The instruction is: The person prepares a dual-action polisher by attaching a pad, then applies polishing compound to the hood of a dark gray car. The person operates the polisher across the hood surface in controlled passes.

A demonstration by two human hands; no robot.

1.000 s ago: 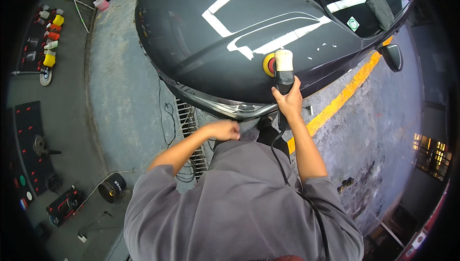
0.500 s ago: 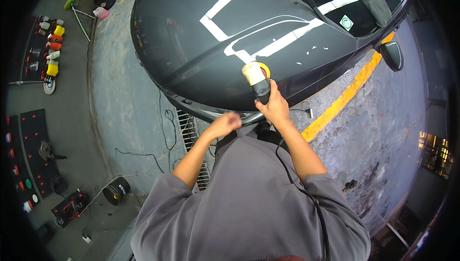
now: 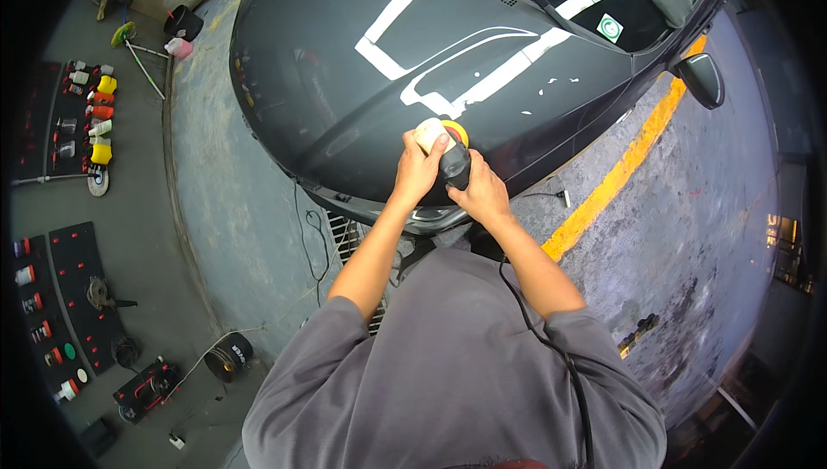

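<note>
1. Left hand [image 3: 416,174] curled round the polisher's [image 3: 455,169] pale head; right hand [image 3: 485,193] wrapped round its black body.
2. Polisher at near part of car hood [image 3: 336,64], yellow-rimmed pad [image 3: 461,131] toward paint; contact unclear.
3. Far left: black bucket [image 3: 183,24] beside pink jug [image 3: 179,48]; contents indiscernible.
4. Floor [image 3: 215,159] stretches left from hood's edge; yellow line [image 3: 616,172] runs right of car.

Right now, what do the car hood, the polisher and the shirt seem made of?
Car hood: likely painted metal, glossy dark grey, showing crisp white reflections.
Polisher: black part probably plastic or rubber, given its dull sheen; pale end unclear.
Shirt: matte grey fabric, softly folded.
</note>
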